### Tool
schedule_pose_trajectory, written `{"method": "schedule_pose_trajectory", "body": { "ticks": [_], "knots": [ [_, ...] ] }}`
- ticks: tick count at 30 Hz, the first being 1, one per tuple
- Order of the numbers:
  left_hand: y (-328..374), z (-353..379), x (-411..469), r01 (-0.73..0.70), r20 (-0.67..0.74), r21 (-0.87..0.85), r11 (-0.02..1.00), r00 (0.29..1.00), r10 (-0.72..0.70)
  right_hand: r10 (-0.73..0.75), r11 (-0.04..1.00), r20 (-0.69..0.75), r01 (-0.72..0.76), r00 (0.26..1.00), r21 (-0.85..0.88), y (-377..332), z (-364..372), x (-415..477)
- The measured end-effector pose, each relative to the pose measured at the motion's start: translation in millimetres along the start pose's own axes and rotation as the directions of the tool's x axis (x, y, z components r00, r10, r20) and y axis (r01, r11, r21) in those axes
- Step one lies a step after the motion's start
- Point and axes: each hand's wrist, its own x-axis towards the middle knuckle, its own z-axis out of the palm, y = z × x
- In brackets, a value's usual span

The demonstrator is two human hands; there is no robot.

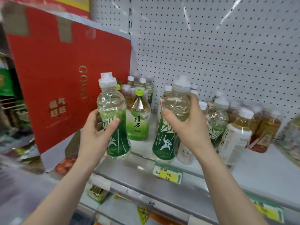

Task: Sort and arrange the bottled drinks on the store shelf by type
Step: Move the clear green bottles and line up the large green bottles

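Head view showed the left hand [95, 135] curled round a green-labelled bottle [112, 103] and the right hand [190, 127] gripping a matching bottle [164, 143], both upright at the front edge of the shelf [259, 168]. Between and behind them stood a lime-capped green tea bottle [139, 120], with amber tea bottles [266, 125] to the right, a red carton [56, 78] to the left and the pegboard [211, 46] at the back.

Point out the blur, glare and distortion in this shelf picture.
Head view: motion blur smears the left edge and the top of the red carton; the right bottle, gripped by the right hand, looks softer than the left bottle in the left hand; glare streaks cross the pegboard, whose hole rows curve from wide-angle distortion.
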Motion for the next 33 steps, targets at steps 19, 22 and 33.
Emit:
{"method": "schedule_pose_trajectory", "body": {
  "ticks": [19,22,33],
  "knots": [
    [-49,-7,83,-0.028,0.106,-0.03,0.999,0.994,0.032,-0.067,0.844,0.042,0.079,0.997,-0.531,-9,80,64],
    [-55,-5,88,-0.029,0.125,-0.064,0.997,0.991,0.037,-0.012,0.838,0.017,0.019,1.0,-0.545,-9,80,77],
    [-67,-15,88,-0.008,0.16,-0.089,0.996,0.987,0.022,-0.139,0.549,-0.038,0.045,0.99,-0.835,-16,91,99]
  ]
}}
